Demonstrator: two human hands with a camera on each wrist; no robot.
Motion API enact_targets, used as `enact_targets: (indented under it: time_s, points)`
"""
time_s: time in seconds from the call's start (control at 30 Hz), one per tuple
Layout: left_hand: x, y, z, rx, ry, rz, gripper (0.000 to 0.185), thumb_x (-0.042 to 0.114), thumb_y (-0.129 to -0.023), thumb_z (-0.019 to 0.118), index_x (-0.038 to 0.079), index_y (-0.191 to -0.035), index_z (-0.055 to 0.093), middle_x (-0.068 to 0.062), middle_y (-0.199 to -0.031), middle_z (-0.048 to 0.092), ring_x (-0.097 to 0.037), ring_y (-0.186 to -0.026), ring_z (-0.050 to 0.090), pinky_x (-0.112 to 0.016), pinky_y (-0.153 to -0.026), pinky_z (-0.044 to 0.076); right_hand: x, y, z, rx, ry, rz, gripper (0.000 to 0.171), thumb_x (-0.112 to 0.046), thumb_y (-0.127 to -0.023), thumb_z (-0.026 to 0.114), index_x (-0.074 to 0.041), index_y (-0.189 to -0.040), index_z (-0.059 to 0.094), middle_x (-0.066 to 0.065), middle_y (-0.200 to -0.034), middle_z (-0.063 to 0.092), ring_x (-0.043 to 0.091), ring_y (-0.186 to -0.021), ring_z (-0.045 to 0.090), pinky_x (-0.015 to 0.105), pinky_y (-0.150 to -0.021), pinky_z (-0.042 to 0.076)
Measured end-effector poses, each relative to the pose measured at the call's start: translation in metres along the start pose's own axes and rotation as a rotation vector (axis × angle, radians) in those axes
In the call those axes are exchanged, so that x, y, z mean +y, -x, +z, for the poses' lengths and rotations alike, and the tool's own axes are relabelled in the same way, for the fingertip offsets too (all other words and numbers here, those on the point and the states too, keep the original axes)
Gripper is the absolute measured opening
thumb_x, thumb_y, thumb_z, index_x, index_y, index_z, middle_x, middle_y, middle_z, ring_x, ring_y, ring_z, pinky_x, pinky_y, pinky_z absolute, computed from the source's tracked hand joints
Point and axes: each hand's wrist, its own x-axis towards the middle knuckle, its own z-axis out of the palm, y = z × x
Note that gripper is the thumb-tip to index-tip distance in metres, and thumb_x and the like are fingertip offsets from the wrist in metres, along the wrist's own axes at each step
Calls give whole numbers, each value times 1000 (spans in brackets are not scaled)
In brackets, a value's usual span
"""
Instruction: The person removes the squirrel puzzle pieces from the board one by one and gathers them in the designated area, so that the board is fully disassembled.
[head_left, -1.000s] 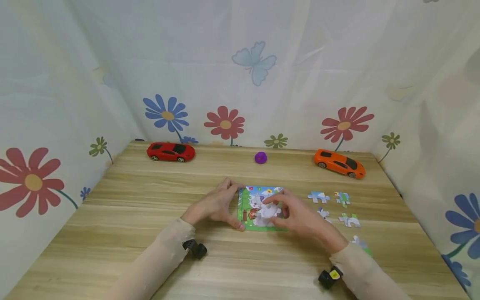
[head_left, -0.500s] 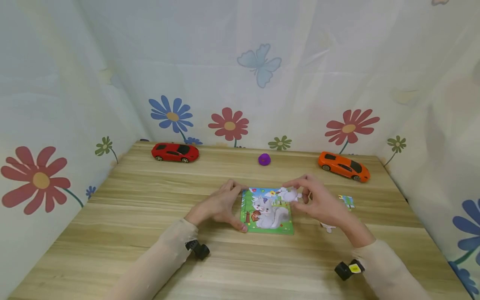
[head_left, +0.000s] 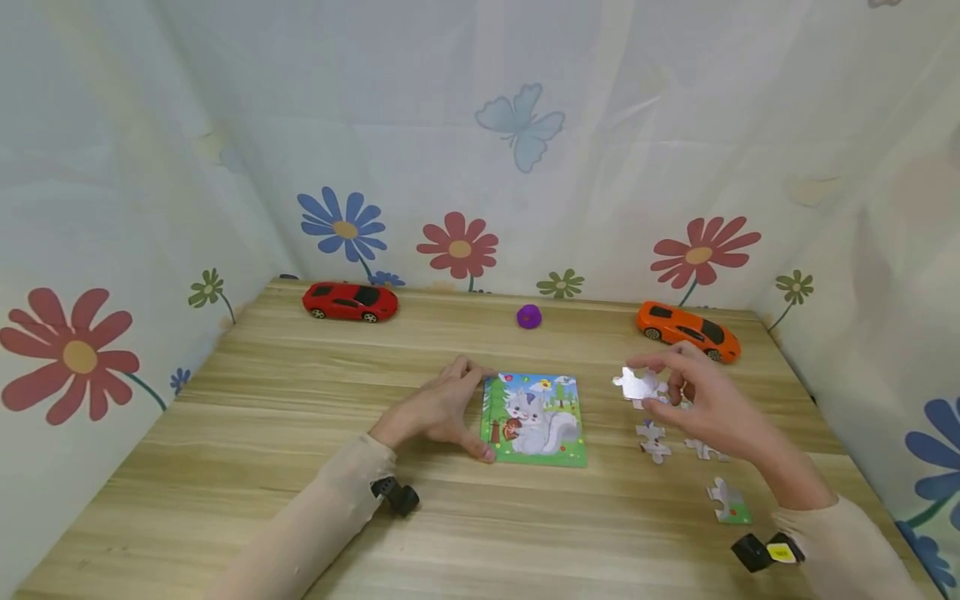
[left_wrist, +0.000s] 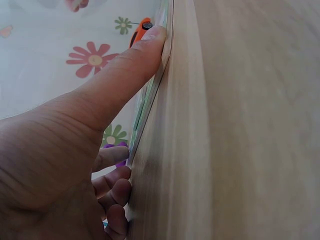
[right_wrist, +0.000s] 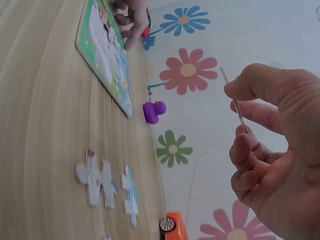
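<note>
- The squirrel puzzle board [head_left: 534, 419] lay flat on the wooden table [head_left: 300, 433] and served as the landmark for all positions below.
- The left hand [head_left: 441, 408] rested against the board's left edge, thumb [left_wrist: 120, 80] and fingertips touching that edge, fingers nearly straight and gripping nothing.
- The right hand [head_left: 708, 404] hovered above the table to the right of the board, apart from it, with thumb and fingertips pinching a single puzzle piece [head_left: 636, 385].
- In the right wrist view the held piece [right_wrist: 233, 100] appeared edge-on, clamped between thumb and fingers [right_wrist: 245, 150].
- The two hands were well apart, one on each side of the board.
- Loose puzzle pieces [head_left: 652, 442] lay on the table just right of the board, beneath and beside the right hand; a further green-edged piece [head_left: 729, 502] lay right of the board and nearer the person.
- A purple toy [head_left: 528, 316] sat behind the board, near the curtain.
- A red toy car [head_left: 349, 301] stood behind and left of the board; an orange toy car [head_left: 688, 331] stood behind and right of it.
- A flower-printed curtain [head_left: 517, 167] enclosed the table behind the board.
</note>
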Motion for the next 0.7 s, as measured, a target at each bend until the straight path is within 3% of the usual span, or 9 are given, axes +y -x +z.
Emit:
enact_targets:
  time_s: [0.33,0.7]
  points:
    - [-1,1,0,6,-8,6,137,62,-63,106,17,-172,38,-6,-149,44,-24,-138,47,-46,-123,47,14,33,-16,-1,34,10,50,-7,-95,88,-20,-141,75,1,-93,55,13,-74,52,27,-58,45]
    - [-1,1,-1,4,-13,22,136,62,-65,106,17,-173,38,-8,-152,43,-26,-141,47,-47,-125,46,31,66,-4,-72,-41,6,53,-4,-87,94,-23,-134,79,0,-94,58,11,-74,56,25,-58,48]
